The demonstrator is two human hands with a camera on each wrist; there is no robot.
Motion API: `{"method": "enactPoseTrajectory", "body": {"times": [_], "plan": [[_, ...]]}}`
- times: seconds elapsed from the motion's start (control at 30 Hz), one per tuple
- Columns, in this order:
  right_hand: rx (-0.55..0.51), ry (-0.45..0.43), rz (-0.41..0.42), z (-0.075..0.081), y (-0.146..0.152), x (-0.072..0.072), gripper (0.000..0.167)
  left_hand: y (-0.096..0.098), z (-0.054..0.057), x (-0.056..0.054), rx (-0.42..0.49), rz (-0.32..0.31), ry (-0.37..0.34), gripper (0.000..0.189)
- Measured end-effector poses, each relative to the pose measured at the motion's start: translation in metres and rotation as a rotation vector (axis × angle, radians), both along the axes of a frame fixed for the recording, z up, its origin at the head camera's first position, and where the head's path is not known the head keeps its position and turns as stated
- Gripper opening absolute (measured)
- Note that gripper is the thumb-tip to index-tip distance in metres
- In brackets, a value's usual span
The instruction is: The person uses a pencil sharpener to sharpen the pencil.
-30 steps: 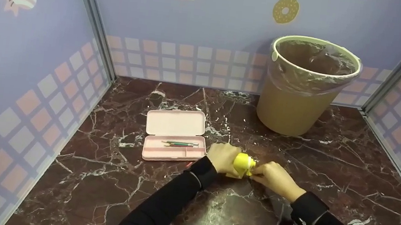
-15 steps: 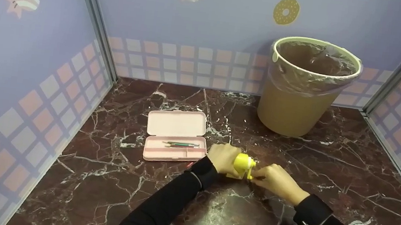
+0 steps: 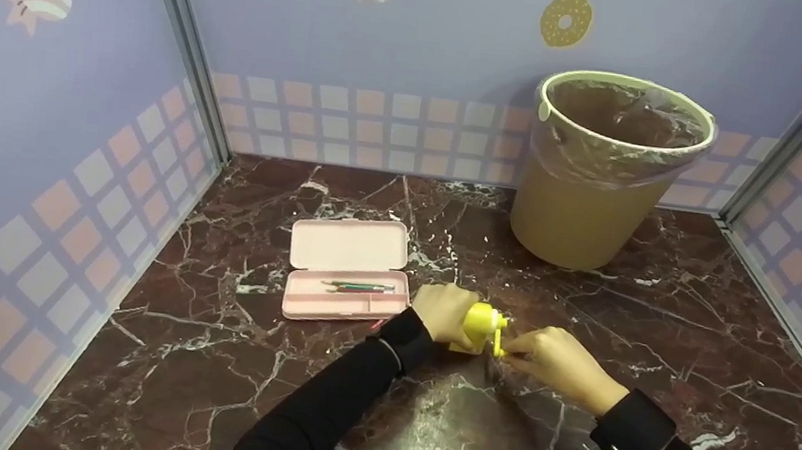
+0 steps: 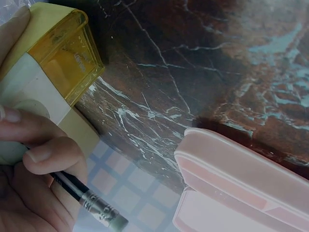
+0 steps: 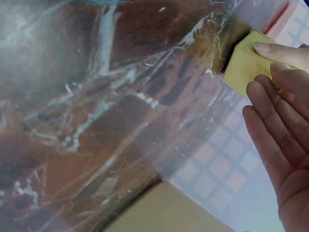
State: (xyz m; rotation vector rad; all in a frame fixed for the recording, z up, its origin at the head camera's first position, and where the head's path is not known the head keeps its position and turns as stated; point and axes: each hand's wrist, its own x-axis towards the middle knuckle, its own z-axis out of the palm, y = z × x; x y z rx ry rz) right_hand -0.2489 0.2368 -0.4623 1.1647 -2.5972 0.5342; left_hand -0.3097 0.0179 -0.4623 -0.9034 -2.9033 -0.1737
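My left hand (image 3: 442, 311) grips a yellow crank pencil sharpener (image 3: 479, 317) on the dark marbled tabletop. Its see-through amber shavings drawer (image 4: 72, 60) faces the left wrist camera. A dark pencil (image 4: 70, 184) runs through the curled fingers of that same hand, its patterned ferrule and grey-green eraser sticking out; the pencil's other end is hidden. On the sharpener's right side, my right hand (image 3: 555, 360) pinches the end of the yellow crank handle (image 3: 498, 342), which points downward. In the right wrist view, fingertips mostly cover the handle.
An opened pink pencil case (image 3: 349, 245) with a few pencils (image 3: 363, 288) lies left of the sharpener. A small red item (image 3: 377, 324) pokes out by its front edge. Behind stands a bag-lined bin (image 3: 584, 208). White crumbs (image 3: 450, 244) are scattered on the tabletop.
The right hand has shifted slightly right and the crank handle now shows more plainly, pointing down. The left hand stays on the sharpener.
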Motion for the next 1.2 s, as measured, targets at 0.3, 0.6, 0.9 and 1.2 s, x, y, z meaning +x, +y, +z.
{"method": "enactPoseTrajectory", "body": {"times": [0.3,0.6,0.9,1.2], "plan": [[0.029,0.073,-0.009,0.019,0.001,0.006,0.008,0.002,0.004,0.001,-0.034,0.001,-0.002,0.053],[0.051,0.174,-0.033,0.033,0.003,0.004,0.009,0.003,0.005,0.002,-0.037,-0.019,-0.023,0.056],[0.094,0.196,-0.108,0.042,0.001,-0.015,0.011,0.001,0.006,0.005,-0.054,-0.032,0.017,0.051],[0.095,0.185,-0.167,0.034,-0.002,-0.044,0.006,0.000,0.005,0.004,-0.054,-0.038,0.011,0.053]]}}
